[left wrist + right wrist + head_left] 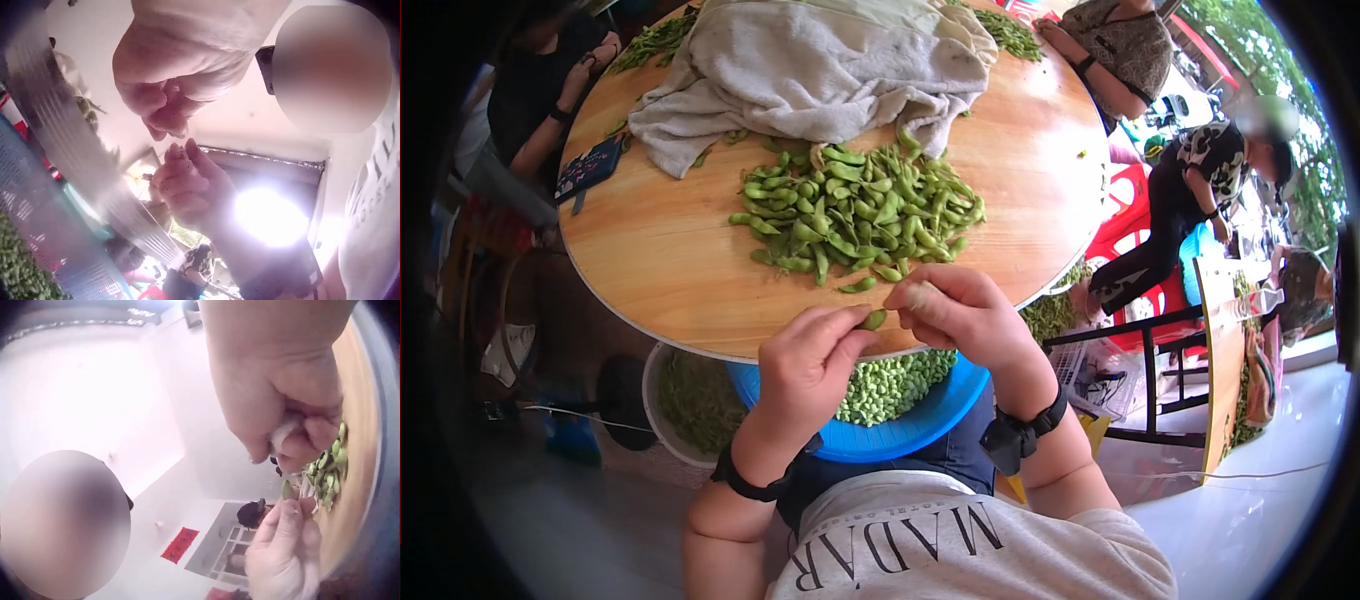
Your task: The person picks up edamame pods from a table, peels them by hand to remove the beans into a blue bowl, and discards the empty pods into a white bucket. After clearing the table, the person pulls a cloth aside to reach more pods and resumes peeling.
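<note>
A green pod [873, 320] is pinched between the thumb and fingers of the left hand [810, 355], above the table's near edge. The right wrist view also shows the pod [287, 489] upright at the left fingertips. Close to its right is the right hand [965, 315], fingers curled and thumb bent against them; nothing can be made out in its grip. Beyond both hands lies a heap of green pods [845, 210] on the round wooden table [670, 270]. Below them, a blue basin [870, 443] holds shelled green beans [890, 388], partly hidden by the left hand.
A greyish towel [800, 75] covers the table's far part, with more pods around it. A dark booklet [590, 165] lies at the left edge. Left of the blue basin stands a pale tub [662, 420]. Other people are at the table's far sides and off to the right.
</note>
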`<move>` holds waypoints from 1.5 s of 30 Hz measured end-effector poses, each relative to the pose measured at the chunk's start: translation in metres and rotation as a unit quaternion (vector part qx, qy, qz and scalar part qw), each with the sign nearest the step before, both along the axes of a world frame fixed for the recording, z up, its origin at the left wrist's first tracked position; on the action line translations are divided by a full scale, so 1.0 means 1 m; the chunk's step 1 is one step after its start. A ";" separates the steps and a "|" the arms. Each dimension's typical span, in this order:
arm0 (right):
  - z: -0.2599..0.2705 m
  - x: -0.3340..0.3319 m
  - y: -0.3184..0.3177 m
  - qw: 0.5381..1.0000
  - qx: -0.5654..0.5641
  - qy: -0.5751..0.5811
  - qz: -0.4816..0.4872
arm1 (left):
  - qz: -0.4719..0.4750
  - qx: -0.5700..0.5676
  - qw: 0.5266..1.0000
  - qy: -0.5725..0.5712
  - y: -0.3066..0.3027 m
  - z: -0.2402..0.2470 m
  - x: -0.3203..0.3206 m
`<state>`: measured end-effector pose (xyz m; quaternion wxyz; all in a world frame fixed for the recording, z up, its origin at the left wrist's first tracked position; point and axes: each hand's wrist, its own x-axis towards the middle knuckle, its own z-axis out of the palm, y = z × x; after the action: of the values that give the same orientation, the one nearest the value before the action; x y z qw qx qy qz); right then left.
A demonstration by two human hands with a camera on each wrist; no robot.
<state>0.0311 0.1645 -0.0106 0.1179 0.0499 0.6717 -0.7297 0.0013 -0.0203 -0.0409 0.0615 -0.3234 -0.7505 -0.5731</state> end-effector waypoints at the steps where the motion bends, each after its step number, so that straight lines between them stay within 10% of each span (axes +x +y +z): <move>1: -0.004 0.006 0.002 0.996 -0.085 -0.031 -0.017 | 0.002 0.020 0.998 -0.066 0.000 0.000 0.005; 5: -0.019 0.022 -0.001 0.994 -0.091 -0.024 0.050 | 0.024 0.065 0.973 -0.219 0.005 0.006 0.024; 20: -0.020 0.057 -0.014 0.996 -0.081 0.008 0.036 | 0.036 -0.035 0.999 0.001 0.011 0.006 0.059; 29: -0.027 0.072 -0.025 0.997 -0.003 0.068 -0.033 | 0.010 0.186 0.905 -0.382 0.017 -0.006 0.078; 33: -0.032 0.072 -0.025 0.996 0.019 0.064 -0.051 | 0.091 0.040 0.994 -0.052 0.025 -0.023 0.081; 45: -0.041 0.073 -0.021 0.983 0.116 0.140 -0.033 | -0.020 0.260 0.803 -0.536 0.020 -0.018 0.071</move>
<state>0.1037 0.1430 -0.0514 -0.0081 -0.0167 0.7594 -0.6503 0.0723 -0.0003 -0.0586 -0.2805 0.0483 -0.4803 -0.8296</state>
